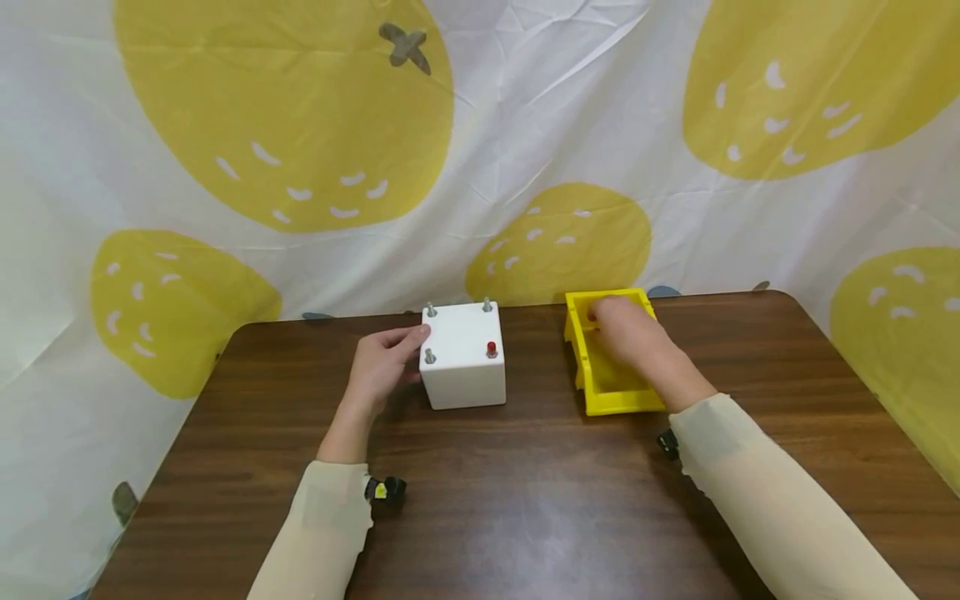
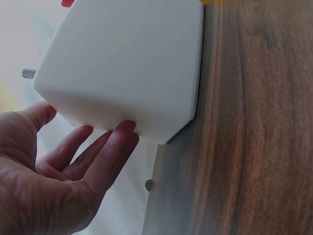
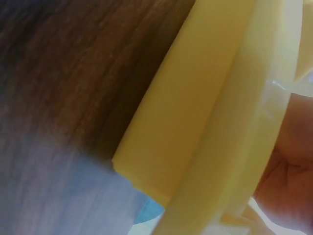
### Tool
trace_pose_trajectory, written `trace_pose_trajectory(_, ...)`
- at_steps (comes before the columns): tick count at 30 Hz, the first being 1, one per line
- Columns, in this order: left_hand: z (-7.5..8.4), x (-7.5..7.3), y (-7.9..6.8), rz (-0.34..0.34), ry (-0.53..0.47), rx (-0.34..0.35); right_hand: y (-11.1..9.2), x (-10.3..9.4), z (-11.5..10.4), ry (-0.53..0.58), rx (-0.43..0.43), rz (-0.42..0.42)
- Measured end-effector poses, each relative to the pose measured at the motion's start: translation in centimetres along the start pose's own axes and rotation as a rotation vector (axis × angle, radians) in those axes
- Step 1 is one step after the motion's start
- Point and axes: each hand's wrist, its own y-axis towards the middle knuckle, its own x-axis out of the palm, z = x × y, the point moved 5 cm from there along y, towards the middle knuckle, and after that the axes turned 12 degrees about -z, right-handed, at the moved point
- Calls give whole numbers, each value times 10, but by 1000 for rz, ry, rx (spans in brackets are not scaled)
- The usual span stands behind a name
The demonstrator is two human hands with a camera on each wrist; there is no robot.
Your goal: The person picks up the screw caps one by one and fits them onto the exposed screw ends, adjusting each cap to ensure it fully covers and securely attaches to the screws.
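Note:
A white box [image 1: 463,383] stands on the table, a metal threaded post at three of its top corners and a red-capped post [image 1: 491,349] at the near right one. My left hand [image 1: 381,362] touches the box's left side. In the left wrist view its fingertips [image 2: 126,126] rest against the side face, with the thumb by the top edge. My right hand [image 1: 630,332] reaches down into a yellow bin [image 1: 624,403]. Its fingertips are largely hidden, and whatever they may hold cannot be made out. The bin's wall [image 3: 181,107] blocks most of the right wrist view.
Both things stand toward the back of a dark wooden table [image 1: 525,500], with a gap between them. A white cloth [image 1: 495,125] printed with yellow fruit hangs behind the table's back edge. Small black devices [image 1: 386,490] are worn at the wrists.

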Motion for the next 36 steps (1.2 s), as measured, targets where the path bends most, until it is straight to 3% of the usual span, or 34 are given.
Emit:
trace_pose_trajectory(9,-1,0,1,4,-18,14,4,6,5,-54,30,22)
trace_pose_trajectory(21,-1,0,1,-3,-26,18,4,9,6,-106,7,47)
trace_pose_trajectory(36,-1,0,2,-1,-27,22,6,14,8,-133,46,-14)
